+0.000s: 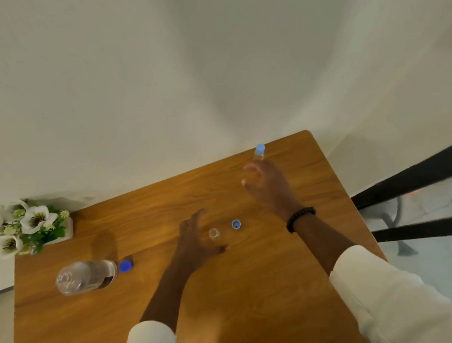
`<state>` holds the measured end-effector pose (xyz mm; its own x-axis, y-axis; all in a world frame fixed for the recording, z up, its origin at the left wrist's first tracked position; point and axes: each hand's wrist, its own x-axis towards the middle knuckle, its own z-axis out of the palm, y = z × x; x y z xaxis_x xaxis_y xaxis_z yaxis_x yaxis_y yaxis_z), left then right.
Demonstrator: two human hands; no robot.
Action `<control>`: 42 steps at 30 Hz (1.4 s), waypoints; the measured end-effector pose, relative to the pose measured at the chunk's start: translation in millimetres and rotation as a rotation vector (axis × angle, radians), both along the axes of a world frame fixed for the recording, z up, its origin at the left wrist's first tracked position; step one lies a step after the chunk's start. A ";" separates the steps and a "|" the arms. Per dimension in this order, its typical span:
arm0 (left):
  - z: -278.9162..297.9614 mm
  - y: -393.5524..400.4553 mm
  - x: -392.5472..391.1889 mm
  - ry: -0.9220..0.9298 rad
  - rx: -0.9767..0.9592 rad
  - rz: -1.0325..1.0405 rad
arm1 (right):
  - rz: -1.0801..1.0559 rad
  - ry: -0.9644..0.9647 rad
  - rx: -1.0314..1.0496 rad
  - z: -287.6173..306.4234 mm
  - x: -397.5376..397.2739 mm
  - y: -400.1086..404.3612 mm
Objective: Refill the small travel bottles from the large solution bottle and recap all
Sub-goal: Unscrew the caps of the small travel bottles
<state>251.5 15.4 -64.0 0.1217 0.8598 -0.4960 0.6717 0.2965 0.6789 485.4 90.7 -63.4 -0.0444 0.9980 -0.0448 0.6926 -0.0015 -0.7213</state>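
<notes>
A large clear solution bottle (89, 275) stands uncapped at the table's left, with its dark blue cap (125, 266) lying beside it. At the centre stands a small clear travel bottle (214, 233), open, and its blue cap (236, 224) lies upturned just to its right. My left hand (196, 243) is spread beside this small bottle, fingers straight and thumb out, holding nothing. A second small bottle with a light blue cap (260, 150) stands near the far right corner. My right hand (266, 186) is blurred just in front of it with loose fingers; the bottle's base is hidden.
The wooden table (234, 298) stands against a pale wall. A white pot of artificial flowers (23, 226) sits at the far left corner. Dark bars (424, 172) and a pale floor lie past the right edge.
</notes>
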 end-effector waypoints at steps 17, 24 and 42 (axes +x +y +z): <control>55.9 88.6 128.1 -0.100 0.189 0.068 | 0.006 -0.212 -0.154 9.2 50.6 62.3; 28.6 78.8 124.2 -0.051 0.081 0.105 | 0.342 -0.422 -0.258 -48.8 34.8 42.8; 4.5 67.3 83.9 -0.034 0.008 0.340 | 0.691 -0.441 -0.038 -49.9 10.4 -3.9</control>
